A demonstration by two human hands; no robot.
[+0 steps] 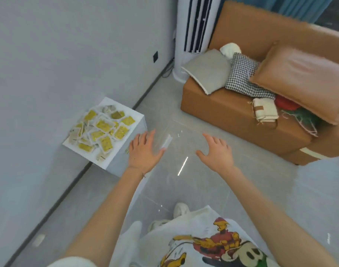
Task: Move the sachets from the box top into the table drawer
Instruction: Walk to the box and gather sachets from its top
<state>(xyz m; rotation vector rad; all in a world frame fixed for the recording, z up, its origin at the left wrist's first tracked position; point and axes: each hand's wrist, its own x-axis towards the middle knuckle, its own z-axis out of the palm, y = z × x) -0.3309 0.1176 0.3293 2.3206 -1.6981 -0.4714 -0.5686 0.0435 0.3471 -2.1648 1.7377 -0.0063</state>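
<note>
Your left hand [144, 151] hangs palm down over the grey floor tiles [261, 189], fingers straight and slightly spread, gripping nothing. Your right hand [216, 151] mirrors it alongside, fingers fanned wider, thumb out, likewise holding nothing. Left of your left hand, near but untouched, the white box [122, 158] stands against the wall, its top heaped with yellow-and-white sachets [102, 130] in an overlapping pile. Beyond your right hand sits an orange-brown sofa [222, 116] loaded with cushions, a houndstooth one [241, 78] among them. A white tower air conditioner [184, 54] stands in the corner beside the sofa.
</note>
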